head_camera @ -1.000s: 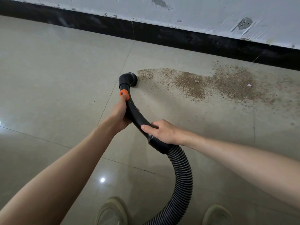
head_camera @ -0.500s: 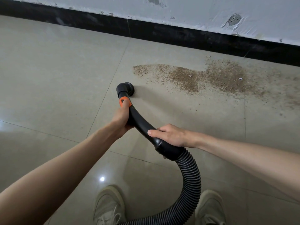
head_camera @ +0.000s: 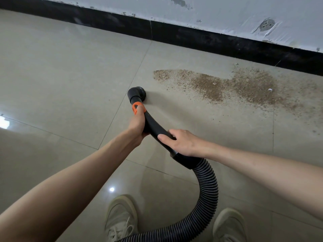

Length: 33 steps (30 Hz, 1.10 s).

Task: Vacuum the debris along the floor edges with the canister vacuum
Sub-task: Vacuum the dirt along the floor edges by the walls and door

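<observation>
On the glossy beige tile floor [head_camera: 52, 81], one curved black plastic vacuum wand [head_camera: 153, 126], two hands: left hand [head_camera: 137, 124] and right hand [head_camera: 181, 143] both wrap it. Its round brush nozzle [head_camera: 138, 94] points toward the black baseboard [head_camera: 192, 37], just short of one brown debris patch [head_camera: 236, 86].

Tiled floor [head_camera: 61, 75] — brown debris [head_camera: 236, 86] (near baseboard [head_camera: 209, 39]) — shoes [head_camera: 120, 217].
</observation>
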### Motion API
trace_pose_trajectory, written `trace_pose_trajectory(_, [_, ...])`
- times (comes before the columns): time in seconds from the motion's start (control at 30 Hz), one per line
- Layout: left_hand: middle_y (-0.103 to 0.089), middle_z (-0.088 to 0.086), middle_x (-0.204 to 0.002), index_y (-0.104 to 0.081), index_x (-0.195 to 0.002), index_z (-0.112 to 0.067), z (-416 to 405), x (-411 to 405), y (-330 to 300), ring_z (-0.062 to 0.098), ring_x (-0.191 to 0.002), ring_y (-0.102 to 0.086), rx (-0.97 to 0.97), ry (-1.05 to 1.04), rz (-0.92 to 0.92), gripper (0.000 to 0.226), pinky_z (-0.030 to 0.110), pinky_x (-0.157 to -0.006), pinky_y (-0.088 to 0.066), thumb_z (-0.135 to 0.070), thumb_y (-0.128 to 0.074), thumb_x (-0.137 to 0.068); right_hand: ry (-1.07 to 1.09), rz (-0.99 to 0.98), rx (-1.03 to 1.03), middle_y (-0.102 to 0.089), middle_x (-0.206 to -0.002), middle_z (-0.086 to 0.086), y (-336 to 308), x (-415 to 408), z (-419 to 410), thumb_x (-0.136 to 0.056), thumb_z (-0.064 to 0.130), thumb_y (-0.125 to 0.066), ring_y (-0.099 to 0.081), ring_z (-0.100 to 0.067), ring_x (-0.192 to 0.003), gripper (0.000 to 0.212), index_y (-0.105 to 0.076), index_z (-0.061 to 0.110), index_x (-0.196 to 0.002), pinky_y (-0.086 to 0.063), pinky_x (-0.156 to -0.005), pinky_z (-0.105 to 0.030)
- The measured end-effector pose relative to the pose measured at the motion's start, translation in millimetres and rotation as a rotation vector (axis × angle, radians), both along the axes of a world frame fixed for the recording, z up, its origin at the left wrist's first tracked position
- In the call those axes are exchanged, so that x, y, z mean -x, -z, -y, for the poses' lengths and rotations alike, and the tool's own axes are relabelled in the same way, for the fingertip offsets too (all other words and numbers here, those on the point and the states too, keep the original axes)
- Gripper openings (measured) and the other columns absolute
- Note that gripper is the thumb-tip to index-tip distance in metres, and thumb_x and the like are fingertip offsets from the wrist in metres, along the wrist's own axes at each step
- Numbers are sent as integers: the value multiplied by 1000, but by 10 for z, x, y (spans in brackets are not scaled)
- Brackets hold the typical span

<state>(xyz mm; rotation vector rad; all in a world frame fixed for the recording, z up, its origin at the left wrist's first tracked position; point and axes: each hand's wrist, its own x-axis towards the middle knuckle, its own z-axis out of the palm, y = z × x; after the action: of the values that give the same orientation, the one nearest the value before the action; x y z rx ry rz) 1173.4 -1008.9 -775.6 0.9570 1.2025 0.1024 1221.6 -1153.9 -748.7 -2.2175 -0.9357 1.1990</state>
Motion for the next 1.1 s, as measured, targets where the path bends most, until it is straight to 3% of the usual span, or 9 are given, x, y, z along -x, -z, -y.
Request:
trace_pose_trajectory(0.1, [-49, 5, -97, -48, -118, -10, -177, 119, 62, 19, -82, -53, -33, -107, -19, 41, 34, -70, -51, -41, -43, -92, -66, 12, -8, -66, -81, -9, 17, 24, -207, -98, 55, -41, -63, -28, -80, 45, -44, 16, -74, -49, -74, -37])
trace_pose_trajectory(0.17, [-53, 6, -105, -47, -124, -10, -304, 229, 68, 22, -94, -56, -42, -175, -38, 48, 37, -79, -52, -43, -44, -90, -111, 29, -17, -56, -69, -2, 50, 48, -368, -97, 54, -43, -56, -25, -72, 47, -39, 17, -68, -42, -64, -33])
trace_pose_trajectory(0.3, [-58, 8, -114, -47, -117, -13, -572, 474, 75, 25, -101, -59, -68, -301, -84, 44, 41, -84, -54, -45, -49, -87, -204, 21, -29, -52, -67, 3, 114, 110, -682, -96, 57, -43, -53, -23, -74, 48, -41, 20, -66, -37, -63, -31])
trace_pose_trajectory(0.43, [-56, 6, -105, -47, -114, -11, -694, 681, 100, 26, -95, -57, -100, -465, -155, 43, 38, -76, -54, -44, -51, -87, -292, -12, -30, -58, -72, 3, 127, 200, -900, -96, 58, -43, -58, -21, -80, 44, -52, 21, -72, -43, -69, -30])
trace_pose_trajectory(0.53, [-53, 6, -103, -44, -106, -13, -634, 750, 107, 27, -93, -56, -98, -529, -211, 38, 37, -75, -55, -46, -49, -89, -285, -147, -31, -63, -69, -3, 106, 173, -904, -96, 55, -47, -61, -16, -66, 45, -60, 14, -83, -49, -73, -30])
trace_pose_trajectory(0.67, [-56, 5, -97, -46, -106, -12, -516, 660, 120, 24, -86, -59, -74, -468, -171, 38, 37, -75, -55, -45, -50, -89, -217, -210, -47, -63, -57, -1, 127, 102, -726, -96, 52, -49, -57, -4, -45, 44, -54, 17, -69, -48, -60, -25])
trace_pose_trajectory(0.9, [-55, 4, -89, -47, -109, -10, -301, 190, 92, 18, -81, -58, 46, -153, 86, 37, 35, -72, -52, -44, -49, -94, -7, 10, -62, -61, -64, -3, 114, -42, -354, -94, 55, -48, -57, -20, -62, 47, -44, 18, -66, -44, -63, -31])
trace_pose_trajectory(1.0, [-50, 2, -82, -45, -107, -9, -185, -32, 41, 15, -75, -54, 96, -106, 119, 37, 30, -66, -49, -44, -49, -95, 66, 90, -52, -64, -66, -3, 71, -64, -217, -92, 59, -47, -64, -26, -69, 48, -43, 19, -65, -49, -65, -35])
trace_pose_trajectory(1.1, [-46, 2, -77, -43, -105, -10, -126, -235, 10, 13, -69, -50, 155, -70, 95, 38, 26, -60, -45, -45, -50, -94, 102, 172, -11, -60, -66, 0, 19, -94, -172, -92, 61, -45, -63, -26, -71, 48, -43, 21, -67, -42, -59, -34])
